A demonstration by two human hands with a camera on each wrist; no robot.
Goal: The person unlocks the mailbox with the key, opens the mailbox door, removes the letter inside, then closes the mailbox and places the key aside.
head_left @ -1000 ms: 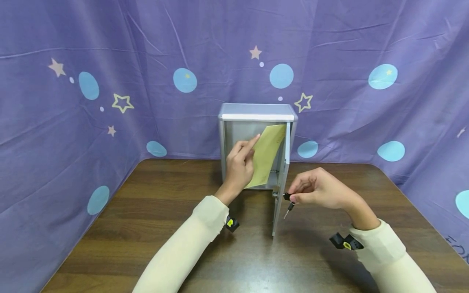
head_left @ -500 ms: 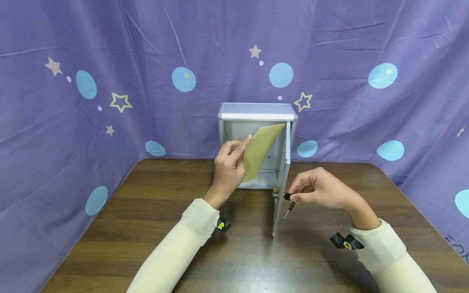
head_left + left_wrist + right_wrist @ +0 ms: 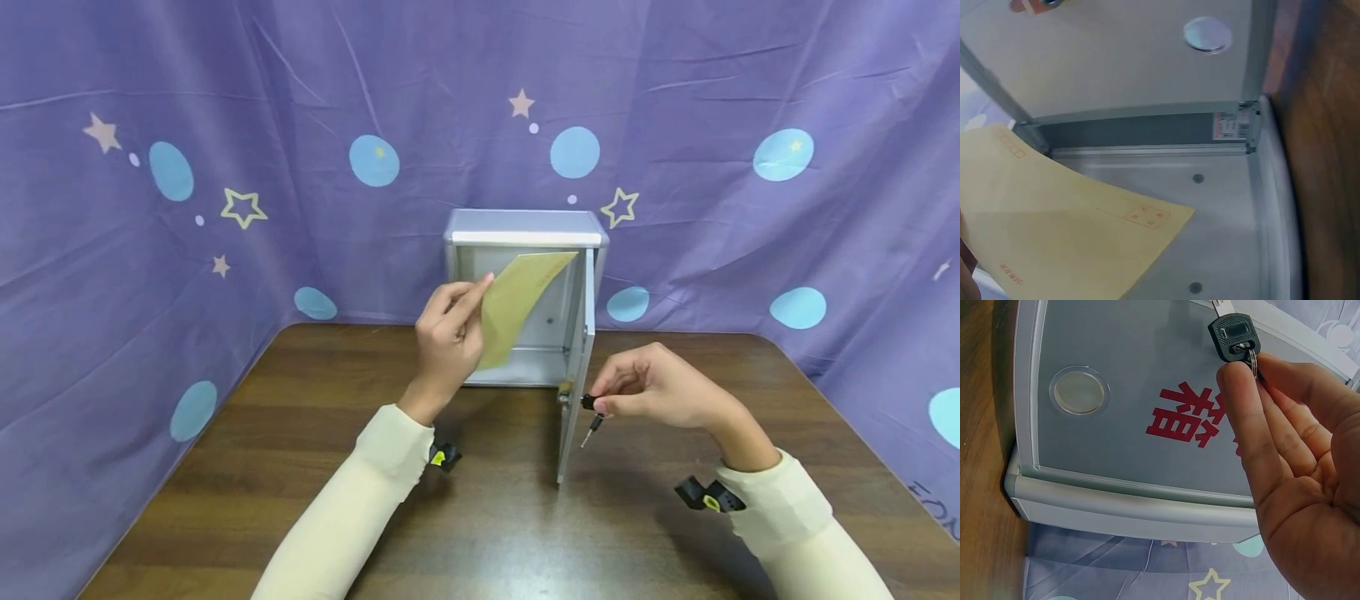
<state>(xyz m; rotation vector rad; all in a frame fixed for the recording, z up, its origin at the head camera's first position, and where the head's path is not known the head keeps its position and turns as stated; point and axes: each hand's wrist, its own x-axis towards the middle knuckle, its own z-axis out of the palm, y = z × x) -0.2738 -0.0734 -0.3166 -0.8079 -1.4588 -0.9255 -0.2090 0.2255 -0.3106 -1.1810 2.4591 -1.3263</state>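
Note:
My left hand [image 3: 450, 337] pinches a yellow-brown paper envelope [image 3: 519, 304] by its left edge, in front of the open silver metal box [image 3: 525, 225]. The envelope slants and bows; the left wrist view shows red print on its paper [image 3: 1072, 219]. The box's door [image 3: 581, 350] is swung out toward me. On the door's outer side, my right hand [image 3: 660, 387] pinches a black-headed key [image 3: 1234, 337] at the lock, its blade toward the door. A second key [image 3: 592, 429] dangles from the ring below. Red characters [image 3: 1185, 415] mark the door's outer face.
The box stands on a brown wooden table [image 3: 247, 433], near its back edge. Behind hangs a purple curtain [image 3: 450, 75] with stars and blue dots. Inside the box, the left wrist view shows a barcode sticker [image 3: 1232, 126]. A round window [image 3: 1079, 392] is set in the door.
My left hand has moved left, drawing the envelope along with it, so more of the box's inside shows. My right hand has stayed at the key, and the door has not moved.

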